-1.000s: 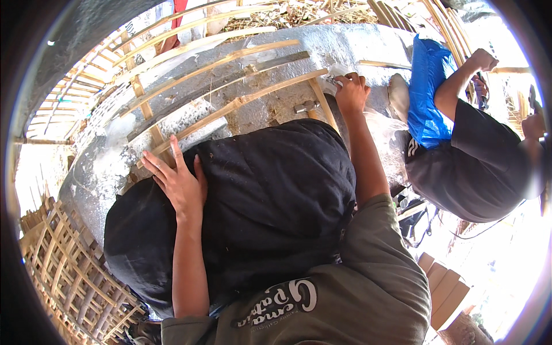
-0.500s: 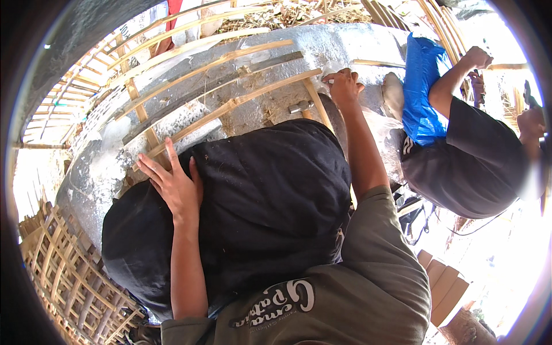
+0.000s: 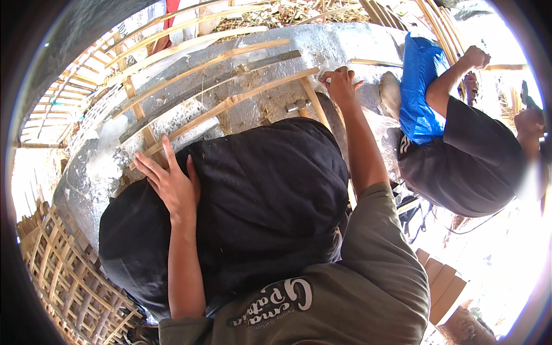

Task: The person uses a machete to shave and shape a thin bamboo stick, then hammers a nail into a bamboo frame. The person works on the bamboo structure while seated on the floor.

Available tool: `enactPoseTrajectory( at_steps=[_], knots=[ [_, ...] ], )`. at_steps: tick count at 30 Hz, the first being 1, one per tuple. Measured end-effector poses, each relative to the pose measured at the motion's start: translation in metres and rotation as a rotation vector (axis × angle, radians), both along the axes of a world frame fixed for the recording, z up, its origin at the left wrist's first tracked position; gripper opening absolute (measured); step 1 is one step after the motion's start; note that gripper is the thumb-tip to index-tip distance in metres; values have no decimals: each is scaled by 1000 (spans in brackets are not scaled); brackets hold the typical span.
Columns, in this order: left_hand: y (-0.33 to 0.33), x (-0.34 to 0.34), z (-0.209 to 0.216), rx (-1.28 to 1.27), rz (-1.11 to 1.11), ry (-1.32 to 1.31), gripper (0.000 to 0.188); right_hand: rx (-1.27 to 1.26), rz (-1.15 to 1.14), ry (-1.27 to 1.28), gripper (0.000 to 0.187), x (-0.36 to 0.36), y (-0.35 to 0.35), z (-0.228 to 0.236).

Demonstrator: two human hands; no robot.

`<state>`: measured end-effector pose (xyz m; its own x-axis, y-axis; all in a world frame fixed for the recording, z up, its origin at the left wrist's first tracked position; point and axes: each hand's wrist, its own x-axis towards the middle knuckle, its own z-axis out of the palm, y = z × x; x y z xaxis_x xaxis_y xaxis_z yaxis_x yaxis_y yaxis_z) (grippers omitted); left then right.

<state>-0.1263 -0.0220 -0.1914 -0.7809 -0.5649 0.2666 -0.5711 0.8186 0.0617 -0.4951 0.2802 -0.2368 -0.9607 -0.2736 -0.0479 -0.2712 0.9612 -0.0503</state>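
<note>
My left hand (image 3: 177,187) lies with fingers spread at the near left end of a long bamboo slat (image 3: 233,102), where it meets a crosspiece (image 3: 148,135). Other slats run alongside in the same frame, one of them dark grey (image 3: 253,68). Just past the slats' right end, my right hand (image 3: 341,87) has its fingers curled together by some whitish, see-through plastic (image 3: 328,68). What those fingers hold is mostly hidden. Close to that hand, a hammer (image 3: 297,106) shows its metal head beside the right crosspiece (image 3: 315,100).
Dark cloth (image 3: 259,190) covers my legs, close to the frame. At the right sits another person in dark clothes (image 3: 466,155), one arm over a blue plastic bag (image 3: 420,86). Woven bamboo (image 3: 75,270) stands at the lower left; reddish-brown blocks (image 3: 443,282) lie lower right.
My right hand has shifted slightly at the plastic and its fingers sit a bit differently. The whole view has slid a little; my left hand stays on the slat's end.
</note>
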Motion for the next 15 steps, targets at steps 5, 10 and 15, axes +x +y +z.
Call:
enactPoseTrajectory(
  at_steps=[5,10,15],
  knots=[
    [1,1,0,8,12,-16,74,34,13,21,12,-2,1,-2],
    [-1,2,0,4,9,-12,75,0,5,-18,15,-6,8,6],
    [1,1,3,19,16,-20,74,4,-15,4,15,-6,7,5]
  ],
)
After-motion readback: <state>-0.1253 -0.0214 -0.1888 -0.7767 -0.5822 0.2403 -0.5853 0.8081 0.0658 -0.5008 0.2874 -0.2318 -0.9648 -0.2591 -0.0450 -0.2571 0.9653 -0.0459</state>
